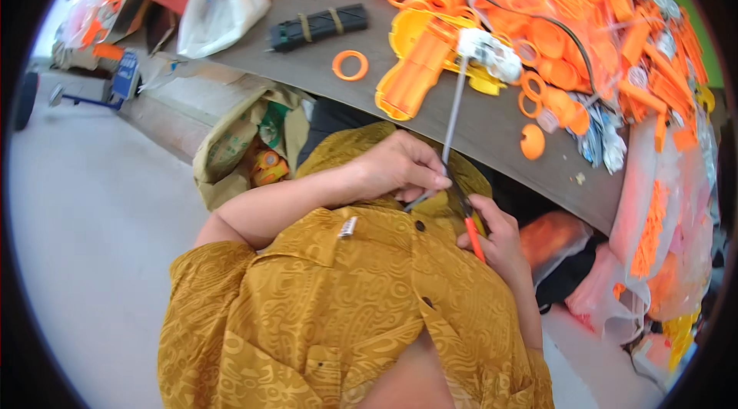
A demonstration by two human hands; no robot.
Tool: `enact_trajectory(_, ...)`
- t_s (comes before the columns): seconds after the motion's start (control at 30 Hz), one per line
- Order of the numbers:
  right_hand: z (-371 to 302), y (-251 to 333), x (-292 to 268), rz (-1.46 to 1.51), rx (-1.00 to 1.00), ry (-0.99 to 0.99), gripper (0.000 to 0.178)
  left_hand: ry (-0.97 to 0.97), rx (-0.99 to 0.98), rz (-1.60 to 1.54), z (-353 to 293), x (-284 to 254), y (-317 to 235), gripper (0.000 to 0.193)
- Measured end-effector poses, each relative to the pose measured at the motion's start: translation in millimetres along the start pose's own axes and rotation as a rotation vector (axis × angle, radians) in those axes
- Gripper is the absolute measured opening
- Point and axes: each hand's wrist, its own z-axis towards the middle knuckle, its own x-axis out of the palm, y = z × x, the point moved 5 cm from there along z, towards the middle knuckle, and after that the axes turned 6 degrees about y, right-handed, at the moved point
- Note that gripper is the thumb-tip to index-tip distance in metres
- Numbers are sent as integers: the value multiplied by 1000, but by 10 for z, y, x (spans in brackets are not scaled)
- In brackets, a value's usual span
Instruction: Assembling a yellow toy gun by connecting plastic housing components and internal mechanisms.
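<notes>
My left hand (406, 168) is closed in a pinch on a thin grey cable (454, 113). The cable runs up to a white bundle (492, 54) on the table and ends in front of my shirt. My right hand (496, 236) is wrapped round red-handled pliers (473, 234), their dark jaws up against the cable beside my left fingertips. Whether the jaws are closed on it, I cannot tell. Just beyond my hands lies an orange plastic housing half (419, 71), partly over a yellow one (407, 28).
Orange and yellow plastic parts (550, 36) heap up at the far right. An orange ring (350, 65), a black cylindrical piece with tan bands (319, 27) and a white bag (223, 15) lie left. Below the table edge (307, 82) stands an open sack (223, 151). Plastic bags (607, 294) crowd the right.
</notes>
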Motion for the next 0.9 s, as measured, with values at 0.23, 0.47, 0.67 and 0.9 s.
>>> enact_trajectory(0.23,-281,-370,-187,132,128,-92,62,-120,298,470,-424,-59,-315,11)
enact_trajectory(0.47,-911,-683,-997,110,43,-553,54,-1432,602,996,-1779,-1376,-1265,15)
enact_trajectory(0.67,-1093,-620,-1235,-160,511,-918,36,-1515,278,1375,-1561,-2076,-1496,20)
enact_trajectory(0.9,-859,-821,-1504,-417,551,-828,38,-1567,300,1479,-1545,-2072,-1552,19)
